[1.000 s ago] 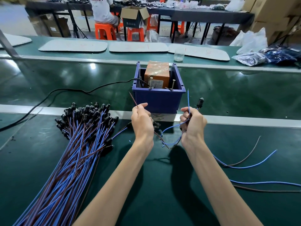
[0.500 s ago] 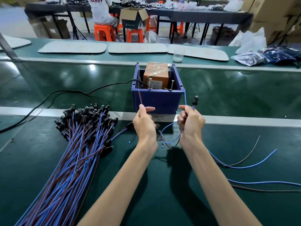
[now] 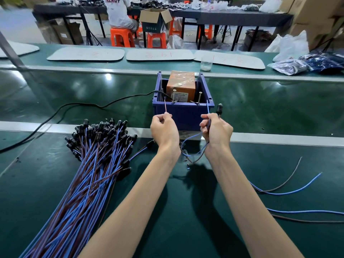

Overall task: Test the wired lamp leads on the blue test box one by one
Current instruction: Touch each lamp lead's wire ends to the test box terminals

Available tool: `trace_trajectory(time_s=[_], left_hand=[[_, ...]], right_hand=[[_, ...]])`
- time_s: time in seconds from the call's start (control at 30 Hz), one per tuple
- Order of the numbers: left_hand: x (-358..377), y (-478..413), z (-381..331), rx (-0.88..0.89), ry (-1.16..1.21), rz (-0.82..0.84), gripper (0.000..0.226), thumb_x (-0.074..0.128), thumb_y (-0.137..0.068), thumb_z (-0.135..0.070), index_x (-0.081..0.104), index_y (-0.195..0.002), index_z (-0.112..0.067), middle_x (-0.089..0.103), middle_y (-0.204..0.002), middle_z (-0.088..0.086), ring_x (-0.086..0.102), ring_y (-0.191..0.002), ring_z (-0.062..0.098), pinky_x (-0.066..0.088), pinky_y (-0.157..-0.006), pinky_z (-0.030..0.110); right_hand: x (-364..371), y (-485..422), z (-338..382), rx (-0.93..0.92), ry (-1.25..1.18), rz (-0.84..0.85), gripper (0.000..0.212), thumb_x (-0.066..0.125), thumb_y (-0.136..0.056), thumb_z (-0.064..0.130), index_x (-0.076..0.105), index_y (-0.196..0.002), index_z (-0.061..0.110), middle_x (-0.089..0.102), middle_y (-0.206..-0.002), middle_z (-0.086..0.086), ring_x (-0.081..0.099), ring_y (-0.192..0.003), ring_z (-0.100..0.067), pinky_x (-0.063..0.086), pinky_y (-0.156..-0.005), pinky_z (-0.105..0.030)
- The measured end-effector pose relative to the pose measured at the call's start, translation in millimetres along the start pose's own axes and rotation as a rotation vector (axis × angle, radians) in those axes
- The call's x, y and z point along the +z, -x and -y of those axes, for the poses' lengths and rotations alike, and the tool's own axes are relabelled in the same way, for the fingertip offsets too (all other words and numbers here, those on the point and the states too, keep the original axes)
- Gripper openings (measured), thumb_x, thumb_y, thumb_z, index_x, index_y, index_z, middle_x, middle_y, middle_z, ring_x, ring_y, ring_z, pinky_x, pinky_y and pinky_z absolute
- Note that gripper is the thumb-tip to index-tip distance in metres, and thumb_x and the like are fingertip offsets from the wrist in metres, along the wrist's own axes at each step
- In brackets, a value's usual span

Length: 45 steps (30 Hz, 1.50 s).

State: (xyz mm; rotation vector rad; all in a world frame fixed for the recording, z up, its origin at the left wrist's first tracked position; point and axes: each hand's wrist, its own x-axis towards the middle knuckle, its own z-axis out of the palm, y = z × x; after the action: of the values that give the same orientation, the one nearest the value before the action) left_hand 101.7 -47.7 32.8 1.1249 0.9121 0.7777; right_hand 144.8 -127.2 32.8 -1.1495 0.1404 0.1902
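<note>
Head view: my left hand (image 3: 164,130) pinches the brown lead (image 3: 165,107). My right hand (image 3: 216,131) pinches the blue lead (image 3: 208,107), with the lamp (image 3: 219,108) sticking up beside it. The hands are apart, just in front of the box (image 3: 184,116), with the wire ends up by its front rim. I judge neither end is on the posts (image 3: 200,97) yet.

The thin ends could flex and miss a post, so a good lamp would read as dead. If they brush each other, they may short. The slack loop below my hands could snag.

Left of the box, the bundle (image 3: 89,164) lies on the green mat (image 3: 167,211). Right of the box are loose leads (image 3: 290,187). The box sits on a glossy belt (image 3: 65,90). Behind it are grey pads (image 3: 85,54) and a cup (image 3: 206,64). Farther back a person (image 3: 119,12) sits at dark tables.
</note>
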Motion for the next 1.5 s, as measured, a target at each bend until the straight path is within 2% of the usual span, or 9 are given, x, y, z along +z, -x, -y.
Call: trace_trajectory(time_s=[0.13,0.23,0.3,0.47,0.57,1.0,1.2,1.37,1.5], left_hand=[[3.6,-7.3,-6.2,-0.005,-0.058,0.024,0.021,0.052,-0.09,-0.016,0.055,-0.069,-0.02,0.048,-0.062,-0.003,0.04,-0.059,0.02,0.034,-0.058,0.028],[4.8,-10.0,-9.6,0.003,-0.09,0.043,0.024,0.051,-0.09,-0.016,0.056,-0.067,-0.02,0.047,-0.062,-0.005,0.042,-0.063,0.021,0.035,-0.065,0.03],[4.9,-10.3,-10.4,0.001,-0.098,0.063,0.025,0.051,-0.091,-0.016,0.057,-0.066,-0.019,0.044,-0.058,-0.007,0.039,-0.057,0.018,0.034,-0.067,0.03],[2.4,-9.7,-9.3,-0.014,-0.12,0.106,0.029,0.054,-0.09,-0.016,0.057,-0.062,-0.021,0.033,-0.044,-0.01,0.031,-0.048,0.015,0.029,-0.052,0.028],[1.2,-7.5,-9.5,-0.025,-0.117,0.125,0.029,0.054,-0.089,-0.016,0.057,-0.06,-0.021,0.029,-0.038,-0.013,0.029,-0.047,0.015,0.027,-0.049,0.028],[0.0,1.9,-7.1,-0.01,-0.106,0.139,0.031,0.055,-0.09,-0.017,0.059,-0.06,-0.021,0.031,-0.045,-0.008,0.03,-0.051,0.016,0.029,-0.056,0.031],[-1.4,2.8,-4.8,0.004,-0.102,0.149,0.03,0.055,-0.09,-0.016,0.059,-0.06,-0.021,0.031,-0.043,-0.009,0.03,-0.05,0.015,0.027,-0.05,0.029],[-1.8,2.8,-4.7,-0.002,-0.097,0.16,0.029,0.055,-0.09,-0.014,0.058,-0.062,-0.019,0.027,-0.035,-0.014,0.026,-0.038,0.01,0.024,-0.042,0.023],[-2.8,2.8,-5.2,0.003,-0.106,0.157,0.029,0.055,-0.089,-0.014,0.059,-0.061,-0.02,0.03,-0.039,-0.013,0.028,-0.045,0.013,0.026,-0.044,0.024]], right_hand=[[6.1,-6.8,4.0,0.018,0.043,0.005,0.02,0.052,-0.085,0.005,0.062,-0.068,0.007,0.051,-0.041,0.005,0.036,-0.034,-0.005,0.027,-0.034,-0.013],[8.2,-10.7,4.1,0.042,0.074,0.026,0.02,0.051,-0.085,0.004,0.061,-0.069,0.006,0.049,-0.04,0.005,0.033,-0.032,-0.005,0.023,-0.032,-0.014],[8.2,-12.0,3.5,0.056,0.094,0.051,0.019,0.05,-0.085,0.004,0.062,-0.07,0.006,0.047,-0.041,0.005,0.031,-0.032,-0.005,0.021,-0.032,-0.015],[5.5,-8.4,1.3,0.052,0.147,0.084,0.017,0.052,-0.083,0.007,0.064,-0.072,0.006,0.045,-0.043,0.006,0.028,-0.033,-0.005,0.021,-0.033,-0.015],[3.8,-5.1,1.5,0.045,0.157,0.098,0.016,0.052,-0.083,0.007,0.063,-0.071,0.007,0.043,-0.042,0.007,0.026,-0.033,-0.005,0.02,-0.033,-0.015],[-1.1,1.0,2.9,0.033,0.166,0.121,0.017,0.053,-0.083,0.006,0.065,-0.071,0.005,0.042,-0.042,0.006,0.028,-0.034,-0.004,0.022,-0.035,-0.014],[-2.6,2.4,2.7,0.019,0.171,0.131,0.019,0.054,-0.083,0.006,0.065,-0.068,0.006,0.041,-0.041,0.007,0.028,-0.035,-0.004,0.022,-0.035,-0.014],[-3.5,2.4,3.0,0.018,0.176,0.139,0.022,0.054,-0.084,0.006,0.065,-0.065,0.008,0.04,-0.041,0.008,0.027,-0.035,-0.005,0.023,-0.034,-0.014],[-3.4,3.4,3.0,0.015,0.191,0.14,0.021,0.055,-0.083,0.006,0.066,-0.066,0.008,0.041,-0.042,0.008,0.029,-0.036,-0.004,0.024,-0.035,-0.015]])
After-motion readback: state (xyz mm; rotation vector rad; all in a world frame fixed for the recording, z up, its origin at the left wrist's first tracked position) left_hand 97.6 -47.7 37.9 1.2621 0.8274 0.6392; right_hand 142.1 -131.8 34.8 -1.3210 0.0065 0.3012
